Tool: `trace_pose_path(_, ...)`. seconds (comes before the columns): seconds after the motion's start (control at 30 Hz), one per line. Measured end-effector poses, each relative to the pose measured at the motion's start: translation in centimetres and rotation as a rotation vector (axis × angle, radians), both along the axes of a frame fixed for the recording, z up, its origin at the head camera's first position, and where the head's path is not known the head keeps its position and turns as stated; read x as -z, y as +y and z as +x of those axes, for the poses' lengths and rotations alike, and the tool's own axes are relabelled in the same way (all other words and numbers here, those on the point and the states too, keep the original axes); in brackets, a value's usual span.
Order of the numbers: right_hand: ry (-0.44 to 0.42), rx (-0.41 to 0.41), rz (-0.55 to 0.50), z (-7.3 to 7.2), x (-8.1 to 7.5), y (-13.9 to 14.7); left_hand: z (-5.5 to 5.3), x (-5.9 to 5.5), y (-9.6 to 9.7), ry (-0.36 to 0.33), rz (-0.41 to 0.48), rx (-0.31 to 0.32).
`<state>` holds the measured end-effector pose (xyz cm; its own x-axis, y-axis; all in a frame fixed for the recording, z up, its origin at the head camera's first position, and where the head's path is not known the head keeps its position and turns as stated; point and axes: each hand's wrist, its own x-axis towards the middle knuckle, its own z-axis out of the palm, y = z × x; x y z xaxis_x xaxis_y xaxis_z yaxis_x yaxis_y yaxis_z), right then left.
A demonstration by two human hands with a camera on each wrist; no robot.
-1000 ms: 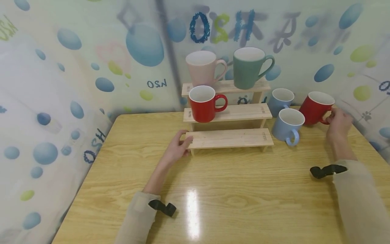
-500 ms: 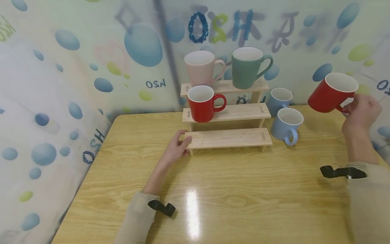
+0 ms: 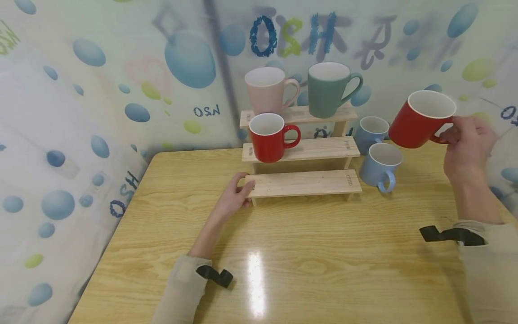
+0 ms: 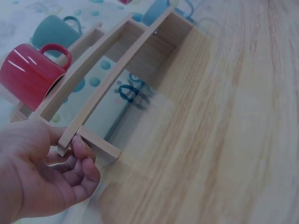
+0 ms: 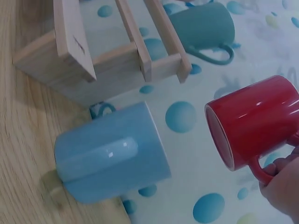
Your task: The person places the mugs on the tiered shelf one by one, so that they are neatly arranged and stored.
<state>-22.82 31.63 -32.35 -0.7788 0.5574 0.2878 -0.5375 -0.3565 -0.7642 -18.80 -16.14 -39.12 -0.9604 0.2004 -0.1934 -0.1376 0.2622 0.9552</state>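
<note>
My right hand (image 3: 469,146) grips a red mug (image 3: 421,119) by its handle, holding it tilted in the air behind and above two light blue mugs. In the right wrist view the red mug (image 5: 254,121) shows its base and handle. My left hand (image 3: 234,195) pinches the left end of the lowest step of a three-step wooden rack (image 3: 303,183); the left wrist view shows thumb and fingers around that board's end (image 4: 70,140). On the middle step stands another red mug (image 3: 268,139). A pink mug (image 3: 267,92) and a green mug (image 3: 328,90) stand on the top step.
The nearer light blue mug (image 3: 380,164) stands on the table right of the rack, its handle toward me. Another light blue mug (image 3: 371,132) stands just behind it. A patterned wall covering (image 3: 190,58) rises behind the wooden table (image 3: 307,261).
My right hand has lifted the red mug off the table at the right, first up and rightward, then back left toward the rack. The left hand stays on the rack.
</note>
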Motion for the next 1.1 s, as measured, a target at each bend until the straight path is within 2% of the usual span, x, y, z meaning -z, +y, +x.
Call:
trace_pose_path(0.13,0.036,-0.077,-0.01,0.3,-0.2,-1.3,-0.7,1.0,-0.2,-0.005,-0.003,-0.002)
trace_pose_path(0.23,0.038,-0.121,-0.005,0.3,-0.2,-2.3,-1.3,2.1,-0.5,-0.006,-0.001,-0.006)
trace_pose_path(0.33,0.043,-0.176,0.004,0.3,-0.1,-3.4,-1.5,2.8,-0.6,-0.002,0.004,-0.01)
trace_pose_path(0.5,0.035,-0.268,0.04,0.2,0.2,-5.2,-1.5,3.1,-0.6,0.013,0.006,-0.019)
trace_pose_path(0.9,-0.03,-0.394,0.174,-0.8,1.3,-8.4,-1.5,3.3,-0.6,0.033,0.002,-0.032)
trace_pose_path(1.1,-0.014,-0.449,0.172,-1.7,1.7,-9.7,-1.5,3.3,-0.6,0.033,0.006,-0.025)
